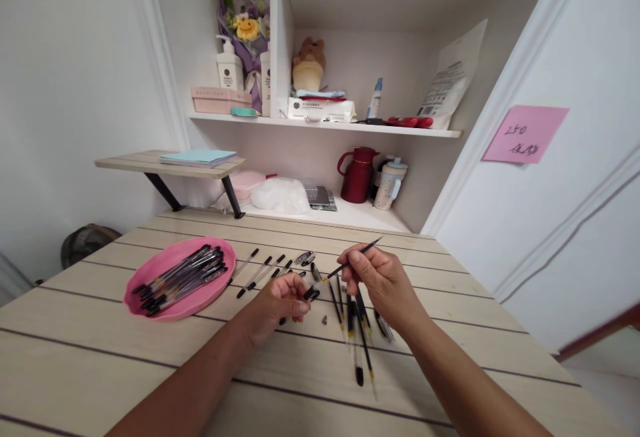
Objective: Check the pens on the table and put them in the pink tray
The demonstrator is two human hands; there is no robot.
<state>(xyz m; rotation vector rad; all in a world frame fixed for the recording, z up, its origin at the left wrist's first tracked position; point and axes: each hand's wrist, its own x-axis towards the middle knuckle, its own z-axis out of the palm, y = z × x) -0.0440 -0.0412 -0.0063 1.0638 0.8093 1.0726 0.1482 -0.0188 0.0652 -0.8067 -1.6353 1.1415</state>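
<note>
Between thumb and fingers, my right hand (373, 273) pinches a dark pen refill (337, 270), its tip pointing up to the right. The refill's yellowish lower end reaches toward my left hand (285, 300), which is closed on a small black pen part, perhaps a cap (311, 294). Whether refill and black part touch, I cannot tell. Below my right hand lie several loose refills (369, 357) and a clear pen barrel with a black end (359, 357). Clear barrels (260, 275) and black caps (304, 258) are spread beyond my left hand. A small dark tip (325, 320) lies between the hands.
A pink tray (200, 303) full of pens stands at the left on the slatted wooden table (150, 383). Behind it rises a small raised shelf (130, 159) with black legs. At the back are a plastic bag (281, 195), a red jug (358, 175) and a tumbler (390, 185).
</note>
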